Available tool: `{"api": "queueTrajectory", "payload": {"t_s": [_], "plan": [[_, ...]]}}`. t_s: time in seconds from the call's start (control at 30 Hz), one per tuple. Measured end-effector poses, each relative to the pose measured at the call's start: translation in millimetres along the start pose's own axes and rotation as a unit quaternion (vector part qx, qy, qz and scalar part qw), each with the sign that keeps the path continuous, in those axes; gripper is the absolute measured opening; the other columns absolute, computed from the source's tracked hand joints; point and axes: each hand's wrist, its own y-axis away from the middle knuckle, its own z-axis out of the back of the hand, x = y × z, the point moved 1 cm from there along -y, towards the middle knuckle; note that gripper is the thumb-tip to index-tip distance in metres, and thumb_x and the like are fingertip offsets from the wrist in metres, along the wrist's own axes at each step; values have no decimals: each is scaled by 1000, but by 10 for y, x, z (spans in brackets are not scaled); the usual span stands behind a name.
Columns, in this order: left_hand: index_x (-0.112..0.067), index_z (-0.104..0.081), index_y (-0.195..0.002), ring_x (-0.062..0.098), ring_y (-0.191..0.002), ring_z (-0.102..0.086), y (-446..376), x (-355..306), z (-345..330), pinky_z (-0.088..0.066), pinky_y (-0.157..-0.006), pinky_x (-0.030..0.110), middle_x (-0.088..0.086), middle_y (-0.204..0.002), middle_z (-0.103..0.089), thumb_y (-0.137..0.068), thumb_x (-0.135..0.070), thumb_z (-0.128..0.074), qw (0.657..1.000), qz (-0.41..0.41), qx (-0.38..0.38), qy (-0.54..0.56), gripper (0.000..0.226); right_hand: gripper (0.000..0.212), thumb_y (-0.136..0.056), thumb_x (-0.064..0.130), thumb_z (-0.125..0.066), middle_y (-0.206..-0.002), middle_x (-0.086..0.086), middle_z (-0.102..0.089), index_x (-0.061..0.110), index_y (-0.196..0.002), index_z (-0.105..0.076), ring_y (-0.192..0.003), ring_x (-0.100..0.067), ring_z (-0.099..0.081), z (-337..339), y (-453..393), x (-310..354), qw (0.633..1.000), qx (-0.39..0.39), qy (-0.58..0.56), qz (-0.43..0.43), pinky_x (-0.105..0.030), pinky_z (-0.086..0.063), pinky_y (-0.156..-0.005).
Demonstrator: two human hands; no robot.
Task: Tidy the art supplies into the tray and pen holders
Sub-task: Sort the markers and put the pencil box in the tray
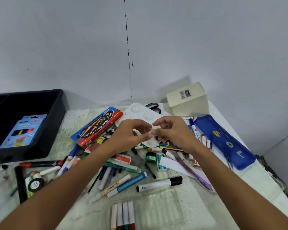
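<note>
My left hand (128,132) and my right hand (172,131) meet fingertip to fingertip above a white paint palette (140,113) in the middle of the table. Both pinch a small pale item between them; what it is I cannot tell. Under and around the hands lies a heap of loose pens, markers and small paint pots. A black tray (56,125) stands at the left with a blue neon marker box (22,131) inside. A cream pen holder (188,100) sits at the back right, its labelled base facing up.
A red and blue brush box (98,127) lies left of the palette, with black scissors (154,106) behind it. A blue pencil case (223,140) lies at the right. Nearer me are a black-capped white marker (160,184), a blue pen (130,181) and a clear pack of markers (123,214).
</note>
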Motion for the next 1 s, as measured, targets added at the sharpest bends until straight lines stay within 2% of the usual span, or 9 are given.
{"api": "queueTrajectory", "payload": {"t_s": [0.1, 0.2, 0.33, 0.43, 0.57, 0.67, 0.77, 0.9, 1.0], "plan": [[-8, -74, -101, 12, -79, -70, -13, -87, -122, -56, -72, 23, 2, -86, -75, -83, -14, -74, 999, 9, 4, 35, 19, 19, -78, 2, -76, -64, -9, -69, -1, -93, -64, -50, -15, -64, 82, 34, 32, 1000, -4, -12, 0, -21, -50, -47], [-11, -72, -99, 15, -77, -71, -32, -105, -205, -58, -75, 27, 7, -84, -74, -79, -4, -76, 995, 48, -9, 82, 22, 17, -82, 4, -73, -72, -19, -70, 2, -97, -63, -54, -17, -65, 178, 55, 20, 1000, -11, -10, -5, -22, -48, -47], [-10, -64, -119, 27, -80, -69, -52, -82, -290, -59, -75, 35, 17, -92, -69, -75, -3, -79, 991, 100, -23, 90, 47, 10, -88, 6, -66, -72, -9, -71, 9, -96, -64, -55, -12, -63, 380, 68, -81, 1000, -24, 10, -7, -21, -45, -48], [-18, -60, -124, 24, -71, -69, -14, -58, -333, -58, -64, 28, 15, -88, -66, -75, -1, -79, 987, 123, -22, 100, 55, 11, -88, 3, -62, -71, -8, -70, 12, -93, -66, -58, -12, -61, 542, 95, -229, 994, -57, 90, -4, -28, -51, -58], [-21, -64, -112, 26, -65, -68, 55, -19, -387, -56, -57, 28, 20, -90, -65, -76, -2, -78, 984, 131, -22, 118, 43, 18, -91, 2, -57, -75, 5, -66, 13, -95, -70, -75, -24, -65, 667, 142, -461, 968, -51, 246, -6, -37, -54, -74], [-18, -66, -109, 22, -62, -68, 100, 5, -433, -55, -54, 28, 16, -87, -66, -78, -7, -78, 984, 136, -33, 113, 34, 14, -87, 8, -64, -78, 12, -59, 18, -90, -74, -74, -8, -56, 681, 178, -530, 943, -4, 333, 23, -35, -49, -72], [-14, -67, -110, 20, -60, -68, 140, 31, -472, -57, -52, 32, 4, -77, -69, -81, -10, -76, 982, 143, -45, 111, 31, 5, -84, 24, -71, -97, 7, -57, 25, -87, -75, -94, -12, -44, 574, 232, -577, 913, 34, 403, 60, -32, -41, -84], [-19, -67, -109, 22, -63, -69, 184, 50, -482, -56, -52, 30, 14, -80, -69, -81, -12, -75, 980, 148, -64, 116, 29, 24, -87, 47, -60, -128, 2, -47, 29, -89, -76, -120, -21, -31, 373, 314, -649, 856, 19, 512, 67, -41, -30, -98], [-20, -68, -106, 23, -65, -70, 230, 48, -485, -55, -52, 29, 7, -77, -70, -82, -9, -74, 977, 154, -69, 133, 27, 31, -88, 53, -55, -149, -3, -32, 31, -95, -75, -135, -30, -19, 278, 324, -669, 828, 31, 559, 40, -47, -24, -104]]}}
